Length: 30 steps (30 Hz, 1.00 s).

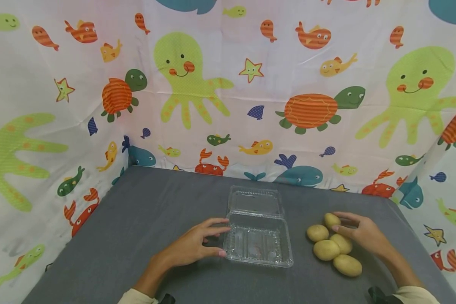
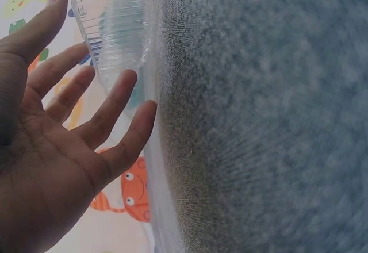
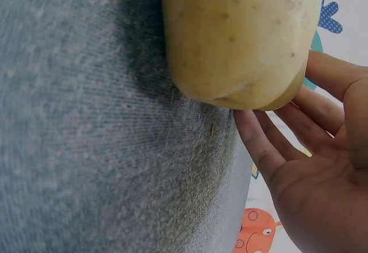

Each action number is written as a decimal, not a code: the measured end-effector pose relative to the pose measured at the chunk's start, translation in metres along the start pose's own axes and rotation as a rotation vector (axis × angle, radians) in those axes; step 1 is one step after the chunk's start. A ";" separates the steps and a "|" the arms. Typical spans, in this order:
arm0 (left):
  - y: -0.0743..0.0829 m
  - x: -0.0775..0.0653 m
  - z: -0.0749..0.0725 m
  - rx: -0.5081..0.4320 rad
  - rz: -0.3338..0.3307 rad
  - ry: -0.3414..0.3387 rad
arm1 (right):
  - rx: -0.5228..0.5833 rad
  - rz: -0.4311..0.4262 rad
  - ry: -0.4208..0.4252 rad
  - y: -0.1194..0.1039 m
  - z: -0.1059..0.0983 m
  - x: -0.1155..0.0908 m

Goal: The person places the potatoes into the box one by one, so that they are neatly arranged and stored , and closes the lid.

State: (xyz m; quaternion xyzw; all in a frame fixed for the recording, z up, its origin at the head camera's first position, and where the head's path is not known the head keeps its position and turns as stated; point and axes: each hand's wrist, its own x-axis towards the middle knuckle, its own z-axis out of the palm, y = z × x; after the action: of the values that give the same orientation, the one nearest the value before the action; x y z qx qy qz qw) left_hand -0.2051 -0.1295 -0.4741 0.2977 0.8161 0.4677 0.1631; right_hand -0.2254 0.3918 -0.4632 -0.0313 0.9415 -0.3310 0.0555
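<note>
A clear plastic clamshell container [image 1: 256, 238] lies on the grey cloth with its lid [image 1: 256, 200] folded back away from me. My left hand [image 1: 197, 240] is at the container's left rim, fingers spread and fairly straight, as the left wrist view also shows with the palm [image 2: 57, 155]. Several potatoes [image 1: 326, 250] sit in a cluster to the right of the container. At the far end of that cluster, my right hand [image 1: 362, 232] pinches the small potato [image 1: 331, 220] between thumb and fingers. In the right wrist view a nearer potato [image 3: 241, 40] hides the fingertips.
Grey cloth [image 1: 167, 202] covers the table. A white curtain [image 1: 231, 101] printed with sea animals stands behind the table and along both sides. The nearest potato [image 1: 347, 265] of the cluster lies toward the front, left of my right forearm.
</note>
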 end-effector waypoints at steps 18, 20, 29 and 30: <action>-0.001 -0.001 0.001 0.003 0.003 0.000 | 0.005 0.013 0.032 0.006 0.004 0.003; -0.001 -0.001 0.001 0.002 0.003 0.001 | 0.013 0.002 0.033 0.007 0.005 0.004; -0.001 0.000 0.001 0.012 0.001 0.003 | 0.039 -0.005 0.007 0.007 0.005 0.004; -0.001 0.000 0.001 0.014 0.000 0.004 | 0.041 -0.002 0.009 0.006 0.005 0.004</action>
State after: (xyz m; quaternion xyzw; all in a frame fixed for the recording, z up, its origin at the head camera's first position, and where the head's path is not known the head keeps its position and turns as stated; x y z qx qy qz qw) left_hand -0.2051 -0.1292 -0.4755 0.2980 0.8195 0.4628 0.1592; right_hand -0.2290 0.3934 -0.4709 -0.0298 0.9347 -0.3503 0.0517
